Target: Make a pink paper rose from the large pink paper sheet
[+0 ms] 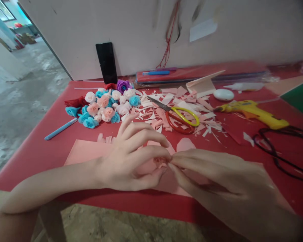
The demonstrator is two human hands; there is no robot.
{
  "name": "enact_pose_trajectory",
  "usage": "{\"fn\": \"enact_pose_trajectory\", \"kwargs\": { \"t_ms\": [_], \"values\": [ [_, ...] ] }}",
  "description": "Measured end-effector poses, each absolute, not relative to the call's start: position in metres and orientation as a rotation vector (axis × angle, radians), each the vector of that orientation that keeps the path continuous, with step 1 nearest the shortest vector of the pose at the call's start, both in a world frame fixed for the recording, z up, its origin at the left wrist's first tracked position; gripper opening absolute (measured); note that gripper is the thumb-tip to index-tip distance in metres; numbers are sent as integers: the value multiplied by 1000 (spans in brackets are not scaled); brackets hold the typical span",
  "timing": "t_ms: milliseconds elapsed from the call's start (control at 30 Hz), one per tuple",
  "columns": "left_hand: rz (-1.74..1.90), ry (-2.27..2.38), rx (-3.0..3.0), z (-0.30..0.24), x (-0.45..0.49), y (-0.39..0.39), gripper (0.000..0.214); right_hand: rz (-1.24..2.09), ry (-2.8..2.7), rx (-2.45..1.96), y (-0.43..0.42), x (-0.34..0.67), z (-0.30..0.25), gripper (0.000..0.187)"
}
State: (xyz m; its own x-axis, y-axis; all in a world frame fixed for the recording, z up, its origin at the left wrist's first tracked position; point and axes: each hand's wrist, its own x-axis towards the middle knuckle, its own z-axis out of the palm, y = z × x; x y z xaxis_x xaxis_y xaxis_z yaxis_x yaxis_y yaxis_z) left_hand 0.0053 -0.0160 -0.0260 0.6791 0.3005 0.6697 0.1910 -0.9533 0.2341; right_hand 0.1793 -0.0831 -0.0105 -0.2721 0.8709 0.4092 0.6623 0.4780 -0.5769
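Note:
Between the fingertips of both hands is a small pink paper flower (159, 162), partly hidden by the fingers. My left hand (138, 151) curves over it, with thumb and forefinger closed around its sides. From the right, my right hand (212, 174) pinches its edge between thumb and fingers. Beneath the hands lies a sheet of pink paper (84, 151), much of it covered by them. A rounded pink paper petal (186, 144) rests just beyond my right fingers.
Behind the hands are a cluster of paper roses (101, 109), scissors (176, 112) on paper scraps (156, 117), and a blue pen (60, 129). A yellow glue gun (255, 112) with a black cord (272, 151) lies right. A phone (106, 63) leans against the wall.

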Motion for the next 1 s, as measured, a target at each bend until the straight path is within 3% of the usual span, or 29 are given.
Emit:
{"fn": "enact_pose_trajectory", "kwargs": {
  "t_ms": [400,1000],
  "values": [
    [1151,400,3023,-32,3,-16,11,472,-2089,-1297,-83,176,-12,25],
    [1061,374,3081,-29,2,-17,7,99,-2181,-1180,-82,171,-19,30]
  ]
}}
